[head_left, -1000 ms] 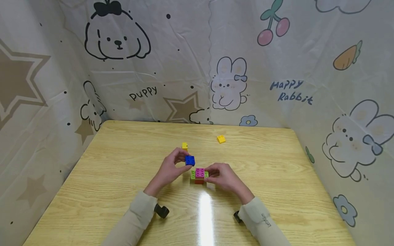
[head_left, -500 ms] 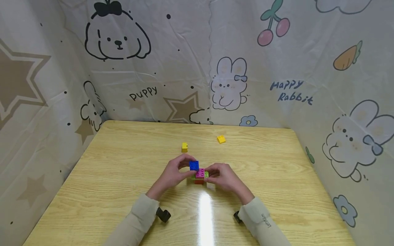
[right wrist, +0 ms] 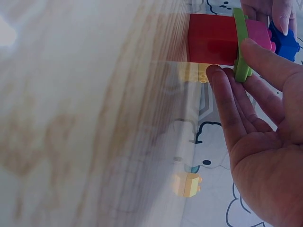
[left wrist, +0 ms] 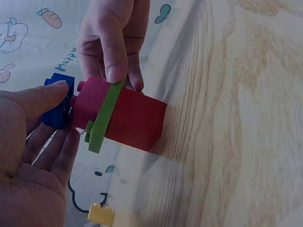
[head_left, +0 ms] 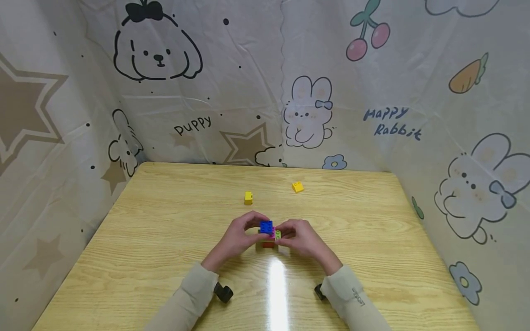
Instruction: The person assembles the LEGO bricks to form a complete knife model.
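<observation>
My left hand [head_left: 237,236] pinches a blue toy brick [head_left: 266,227] between thumb and fingers. In the left wrist view the brick sits slightly tilted at the studs of a pink brick [left wrist: 89,98], and some pink studs still show between them. The pink brick is on a long lime-green plate [left wrist: 105,117], which lies across a red block [left wrist: 138,118] standing on the table. With thumb and fingertips, my right hand [head_left: 305,237] grips the right end of the green plate. From the head view, the blue brick hides much of the pink one.
Behind the stack, a yellow brick [head_left: 248,198] stands on the wooden table [head_left: 174,202]. Another yellow brick [head_left: 297,186], with a sloped side, lies farther back and to the right. A printed cloth [head_left: 248,55] hangs along the table's back and sides.
My left hand has carried the blue brick rightward and toward me, from beside the stack to over the pink brick. My right hand has kept its hold on the green plate.
</observation>
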{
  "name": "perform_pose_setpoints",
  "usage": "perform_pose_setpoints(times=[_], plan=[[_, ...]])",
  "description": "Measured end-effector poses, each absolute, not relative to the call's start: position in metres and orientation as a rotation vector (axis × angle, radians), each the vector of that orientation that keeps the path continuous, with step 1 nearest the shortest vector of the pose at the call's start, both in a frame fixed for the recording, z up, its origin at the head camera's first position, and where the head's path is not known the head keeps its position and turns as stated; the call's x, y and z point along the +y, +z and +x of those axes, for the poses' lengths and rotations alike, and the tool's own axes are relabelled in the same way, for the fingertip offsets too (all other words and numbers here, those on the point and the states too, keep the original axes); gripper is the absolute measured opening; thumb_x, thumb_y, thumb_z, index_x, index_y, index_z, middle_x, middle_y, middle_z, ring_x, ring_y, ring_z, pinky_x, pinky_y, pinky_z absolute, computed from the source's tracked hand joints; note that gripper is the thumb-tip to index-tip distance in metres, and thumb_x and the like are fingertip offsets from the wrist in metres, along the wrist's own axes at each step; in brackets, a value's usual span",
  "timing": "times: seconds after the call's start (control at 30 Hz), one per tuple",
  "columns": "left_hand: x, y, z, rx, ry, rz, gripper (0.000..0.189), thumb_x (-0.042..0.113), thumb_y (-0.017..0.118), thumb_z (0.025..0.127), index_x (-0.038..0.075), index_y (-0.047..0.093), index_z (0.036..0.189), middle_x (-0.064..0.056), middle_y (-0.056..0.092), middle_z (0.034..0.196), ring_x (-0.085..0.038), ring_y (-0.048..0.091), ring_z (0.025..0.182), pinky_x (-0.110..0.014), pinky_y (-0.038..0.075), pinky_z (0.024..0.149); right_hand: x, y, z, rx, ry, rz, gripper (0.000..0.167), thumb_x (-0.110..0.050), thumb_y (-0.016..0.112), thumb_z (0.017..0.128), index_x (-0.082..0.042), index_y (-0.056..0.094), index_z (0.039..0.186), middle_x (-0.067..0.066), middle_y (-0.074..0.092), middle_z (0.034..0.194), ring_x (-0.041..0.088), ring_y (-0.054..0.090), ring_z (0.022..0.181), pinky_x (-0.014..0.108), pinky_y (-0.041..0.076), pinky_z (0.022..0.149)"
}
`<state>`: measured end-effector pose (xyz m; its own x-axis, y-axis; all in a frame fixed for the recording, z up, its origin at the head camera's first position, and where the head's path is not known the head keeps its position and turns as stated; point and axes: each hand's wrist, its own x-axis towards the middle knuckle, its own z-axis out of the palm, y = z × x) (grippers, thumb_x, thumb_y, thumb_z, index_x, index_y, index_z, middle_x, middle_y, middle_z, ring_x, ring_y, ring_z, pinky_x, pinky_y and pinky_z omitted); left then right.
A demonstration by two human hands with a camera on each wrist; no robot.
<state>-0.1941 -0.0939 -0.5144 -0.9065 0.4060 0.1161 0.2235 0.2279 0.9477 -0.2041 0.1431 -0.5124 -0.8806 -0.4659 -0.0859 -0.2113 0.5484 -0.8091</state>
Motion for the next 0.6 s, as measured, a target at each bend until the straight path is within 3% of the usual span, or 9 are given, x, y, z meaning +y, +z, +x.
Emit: perform_pose_setpoints(times=[0.6], plan=[[-0.0898, -0.5146, -0.1929, 2.381, 1.699, 0.645, 0.032, 0.017, 0.079, 0.092, 0.024, 0.068, 0.122, 0.004, 0.070, 0.121, -0.018, 0.068, 0.119, -0.044, 0.054, 0.109, 0.1444, -0.5132, -0.2040, 2.500, -1.255, -0.593, 0.027, -0.016, 0.078, 0.094, -0.009, 0.076, 0.119, 0.005, 0.075, 0.112, 0.016, 0.072, 0.098, 0.030, 0.062, 0.088]])
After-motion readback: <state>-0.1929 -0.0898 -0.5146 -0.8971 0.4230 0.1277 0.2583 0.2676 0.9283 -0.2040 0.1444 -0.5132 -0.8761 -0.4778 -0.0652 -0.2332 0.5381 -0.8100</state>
